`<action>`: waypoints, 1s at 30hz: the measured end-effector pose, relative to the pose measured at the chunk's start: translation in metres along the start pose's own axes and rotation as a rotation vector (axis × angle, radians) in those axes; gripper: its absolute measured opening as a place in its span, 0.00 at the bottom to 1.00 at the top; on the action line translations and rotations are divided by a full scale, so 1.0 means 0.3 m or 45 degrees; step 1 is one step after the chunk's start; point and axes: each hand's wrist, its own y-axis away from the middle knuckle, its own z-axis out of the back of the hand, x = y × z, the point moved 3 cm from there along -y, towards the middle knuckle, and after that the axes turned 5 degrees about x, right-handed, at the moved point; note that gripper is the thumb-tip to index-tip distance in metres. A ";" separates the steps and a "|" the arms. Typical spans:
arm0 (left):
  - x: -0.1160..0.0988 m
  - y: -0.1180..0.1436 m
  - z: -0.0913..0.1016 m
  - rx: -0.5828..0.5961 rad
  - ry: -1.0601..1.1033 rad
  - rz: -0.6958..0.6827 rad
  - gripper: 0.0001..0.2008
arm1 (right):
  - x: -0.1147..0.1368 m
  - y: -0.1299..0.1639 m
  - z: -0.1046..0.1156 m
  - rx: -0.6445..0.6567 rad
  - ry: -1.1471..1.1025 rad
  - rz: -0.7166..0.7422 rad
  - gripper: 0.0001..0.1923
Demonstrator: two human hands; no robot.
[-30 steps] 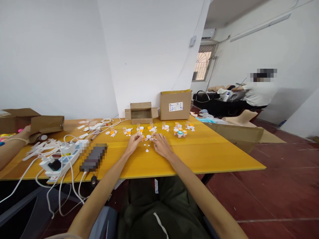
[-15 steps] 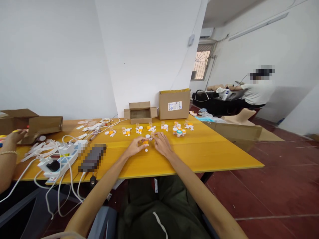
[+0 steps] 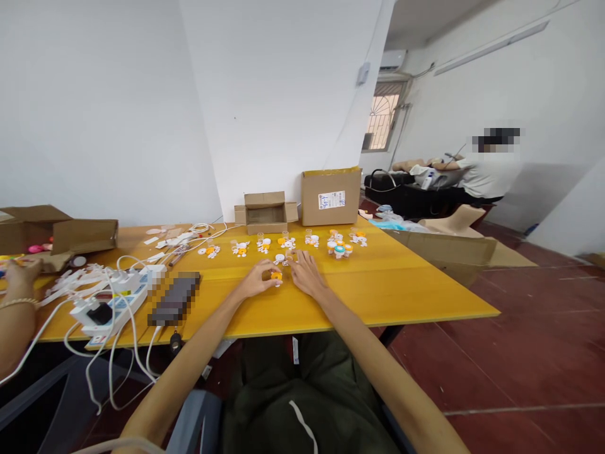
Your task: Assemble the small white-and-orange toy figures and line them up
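A small round plastic part (image 3: 276, 276), orange with white below, is pinched between the thumb and fingers of my left hand (image 3: 258, 280). It sits just above the table, tilted slightly. My right hand (image 3: 307, 272) rests close by on the right, its fingers stretched forward and a little apart over the table. At its fingertips lie a white disc (image 3: 280, 258) and several tiny white pieces; a clear cup there is partly hidden by the fingers. Farther back, small heaps of orange and white parts (image 3: 242, 249) stand in a row.
Toy-like pieces with coloured tops (image 3: 339, 251) stand right of my hands. Behind are an open carton (image 3: 267, 217) and a closed carton (image 3: 331, 198). Leftward lie a phone (image 3: 174, 298), a power strip (image 3: 125, 309) with cables and a co-worker's hand (image 3: 21, 277). Another person sits far right.
The orange and white part in my left hand has tilted and now shows less of its white lower end. My right hand stays almost in place. The co-worker's hand has moved lower, away from the box.
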 end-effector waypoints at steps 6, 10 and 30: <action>0.011 0.006 -0.009 0.047 -0.037 -0.006 0.09 | -0.037 -0.007 -0.009 -0.073 -0.022 -0.091 0.22; 0.022 0.008 -0.016 0.073 -0.050 -0.012 0.10 | -0.045 -0.008 -0.015 -0.084 -0.020 -0.112 0.20; 0.045 0.011 -0.020 0.048 -0.032 -0.014 0.09 | -0.051 -0.010 -0.035 -0.027 -0.034 0.003 0.22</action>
